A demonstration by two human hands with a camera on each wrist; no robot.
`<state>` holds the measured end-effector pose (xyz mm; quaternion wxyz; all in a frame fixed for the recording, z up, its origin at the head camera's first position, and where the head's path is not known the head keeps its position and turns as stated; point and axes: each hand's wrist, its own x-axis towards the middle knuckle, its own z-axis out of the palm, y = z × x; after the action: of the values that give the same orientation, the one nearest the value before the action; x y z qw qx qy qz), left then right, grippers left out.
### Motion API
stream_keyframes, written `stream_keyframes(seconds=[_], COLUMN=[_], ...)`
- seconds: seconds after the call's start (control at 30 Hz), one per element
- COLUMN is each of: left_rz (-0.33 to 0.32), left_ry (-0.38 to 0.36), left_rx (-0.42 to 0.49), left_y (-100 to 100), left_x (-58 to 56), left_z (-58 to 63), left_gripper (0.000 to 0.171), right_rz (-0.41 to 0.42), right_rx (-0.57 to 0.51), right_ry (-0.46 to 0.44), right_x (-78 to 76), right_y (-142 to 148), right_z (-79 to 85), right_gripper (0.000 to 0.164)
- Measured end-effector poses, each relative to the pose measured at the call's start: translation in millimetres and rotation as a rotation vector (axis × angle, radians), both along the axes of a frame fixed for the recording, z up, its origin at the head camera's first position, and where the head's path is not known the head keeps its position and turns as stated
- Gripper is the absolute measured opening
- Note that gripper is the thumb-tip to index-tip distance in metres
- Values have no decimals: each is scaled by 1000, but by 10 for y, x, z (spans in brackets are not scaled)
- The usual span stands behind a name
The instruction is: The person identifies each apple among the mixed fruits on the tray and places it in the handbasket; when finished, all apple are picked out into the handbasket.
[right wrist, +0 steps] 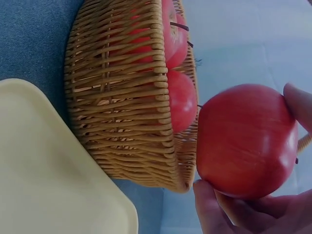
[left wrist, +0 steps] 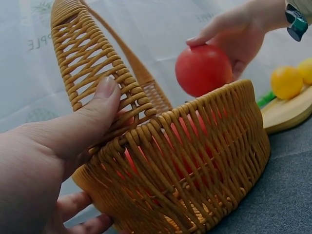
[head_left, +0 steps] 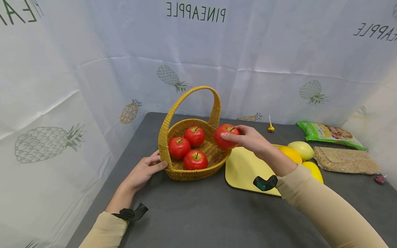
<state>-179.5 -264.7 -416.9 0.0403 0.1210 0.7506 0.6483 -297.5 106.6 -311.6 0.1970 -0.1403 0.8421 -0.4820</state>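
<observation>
A wicker basket (head_left: 198, 174) with a tall arched handle stands on the table, holding three red apples (head_left: 196, 159). My left hand (head_left: 149, 168) grips its left side where the handle meets the rim; in the left wrist view the thumb (left wrist: 100, 100) lies on the handle's weave and other fingers touch the outer wall. Above the basket's right rim, my right hand (head_left: 252, 139) holds another red apple (head_left: 225, 135) between thumb and fingers. The right wrist view shows this apple (right wrist: 246, 141) beside the rim, apart from the apples inside.
Right of the basket lies a pale yellow tray (head_left: 248, 168), partly under my right forearm, with yellow fruits (head_left: 301, 150) at its far side. Farther right are a green snack bag (head_left: 332, 134), a clear packet of grains (head_left: 345, 160) and wrapped lollipops (head_left: 271, 128). A printed curtain (head_left: 192, 41) hangs behind.
</observation>
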Motion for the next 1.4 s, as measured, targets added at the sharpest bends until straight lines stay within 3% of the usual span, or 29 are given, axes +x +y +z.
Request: stream_keyframes(seconds=[0.27,0.5,0.83,1.0,1.23,1.4], left_rz=[-3,-5,-4,1,3,2], left_ry=[6,15,17,15,18,19], left_rx=[-3,-1,4,1,-6,-1], left_y=[-9,-15,0,-2,1,3], left_x=[-23,-42,-36,-23,-27,-39], left_z=[-14,-31,-26,-26,-26,-26], left_gripper=[39,39,39,39,40,40], right_rz=[106,144,203,232,252,274], right_rx=[11,61,146,164,214,225], right_ry=[-13,-11,42,32,15,16], right_x=[11,-37,-82,-114,-152,-184], right_y=[-95,-139,-229,-268,-323,-370], right_z=[27,-4,-24,-22,-17,-13], right_gripper=[70,75,68,64,74,69])
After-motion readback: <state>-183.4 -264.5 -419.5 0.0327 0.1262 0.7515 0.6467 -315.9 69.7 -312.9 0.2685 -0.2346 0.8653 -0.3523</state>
